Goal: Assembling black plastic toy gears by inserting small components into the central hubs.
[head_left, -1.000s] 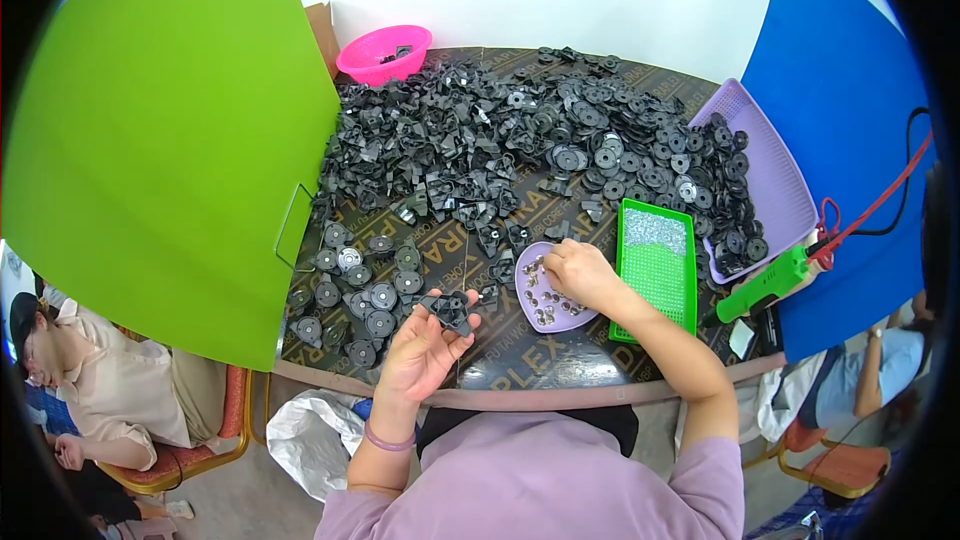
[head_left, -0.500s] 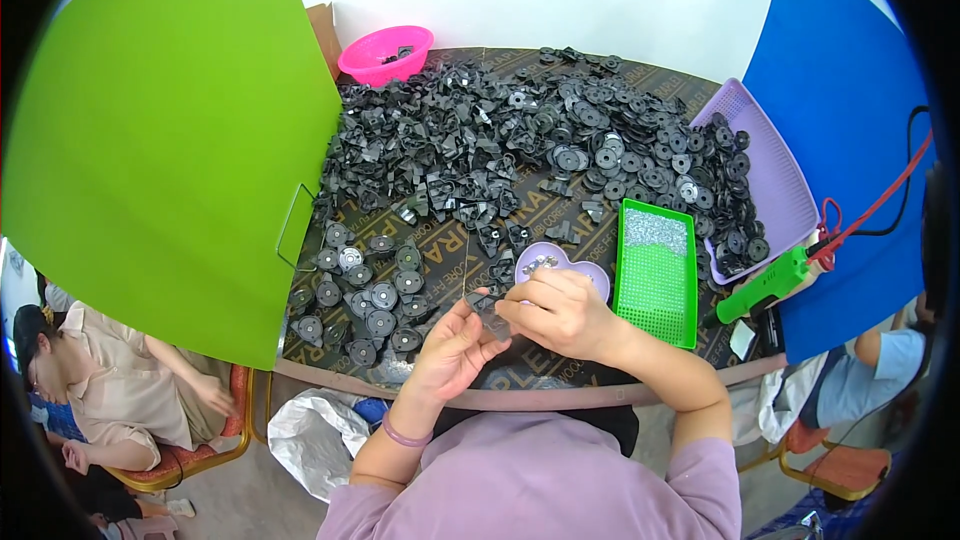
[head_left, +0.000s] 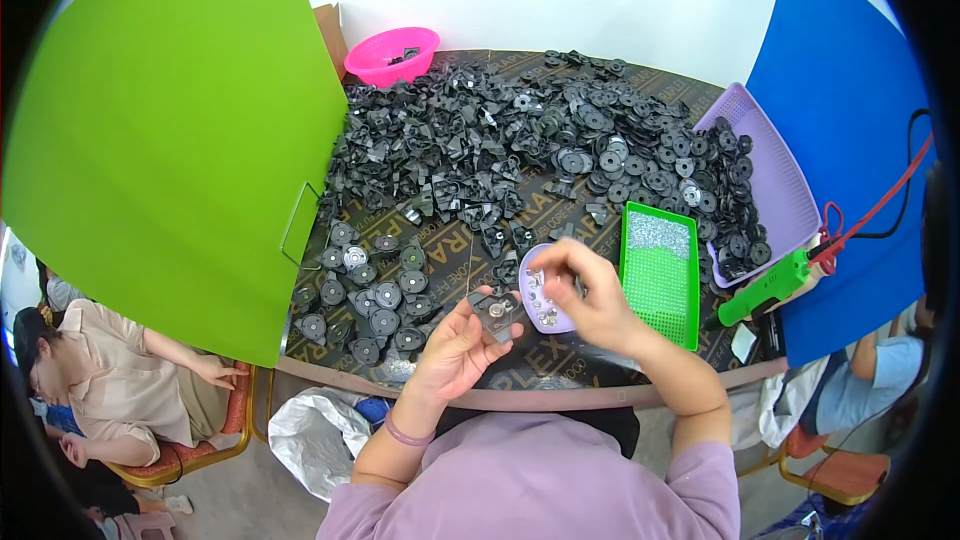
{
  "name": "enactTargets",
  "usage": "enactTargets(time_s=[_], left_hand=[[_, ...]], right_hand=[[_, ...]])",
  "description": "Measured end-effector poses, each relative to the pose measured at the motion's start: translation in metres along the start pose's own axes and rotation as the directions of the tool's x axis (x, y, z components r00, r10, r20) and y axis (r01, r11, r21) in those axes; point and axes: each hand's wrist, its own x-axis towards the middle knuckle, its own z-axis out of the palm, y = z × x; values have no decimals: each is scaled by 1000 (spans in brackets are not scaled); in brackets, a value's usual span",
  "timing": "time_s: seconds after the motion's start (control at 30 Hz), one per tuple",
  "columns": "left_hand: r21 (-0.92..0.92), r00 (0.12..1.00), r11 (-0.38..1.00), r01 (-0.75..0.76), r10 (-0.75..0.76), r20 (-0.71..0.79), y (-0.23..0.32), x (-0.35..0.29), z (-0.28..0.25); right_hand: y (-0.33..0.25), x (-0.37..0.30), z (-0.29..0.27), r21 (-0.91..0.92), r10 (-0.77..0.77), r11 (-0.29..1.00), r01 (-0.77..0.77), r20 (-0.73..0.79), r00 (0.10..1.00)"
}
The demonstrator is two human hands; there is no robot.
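Note:
My left hand [head_left: 447, 352] is closed around the edge of a black plastic part [head_left: 493, 331]. A small round metal piece [head_left: 497, 310] sits in the middle of that part, facing up. To its right my right hand [head_left: 603, 308] hovers over a light purple heart-shaped dish [head_left: 531, 311]; its fingers are bent, thumb and forefinger apart, with nothing visible between them. Several small shiny metal pieces lie in the dish, and my right hand hides its right side.
Black angular parts [head_left: 420, 140] and discs [head_left: 640, 155] heap across the table. Finished-looking round pieces [head_left: 384, 321] lie left. A green tray [head_left: 660, 315] holds small silvery bits. Right are a purple basket [head_left: 785, 175] and green power tool [head_left: 765, 288]; a pink bowl [head_left: 375, 60] stands behind.
My right hand has lifted off the black part and moved right, over the dish. The metal piece in the part now shows. The dish has turned and shifted slightly.

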Motion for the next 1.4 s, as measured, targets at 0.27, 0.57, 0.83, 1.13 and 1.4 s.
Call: enactTargets(time_s=[0.27, 0.57, 0.83, 1.13, 1.4], left_hand=[[-116, 997, 993, -2, 11, 76, 0, 0, -2], [-74, 998, 996, -43, 46, 33, -1, -1, -2], [-54, 999, 997, -45, 46, 9, -1, -2, 1], [-41, 998, 999, -7, 9, 61, -6, 0, -3], [82, 999, 996, 22, -24, 24, -10, 0, -2]], right_hand=[[16, -8, -18, 851, 210, 359, -384, 327, 921], [3, -12, -15, 219, -37, 974, 58, -99, 994], [-13, -20, -16, -320, -532, 814, 486, -72, 844], [-23, -5, -6, 430, 217, 892, -137, -143, 966], [-22, 20, 17, 107, 258, 952, -287, 223, 940]])
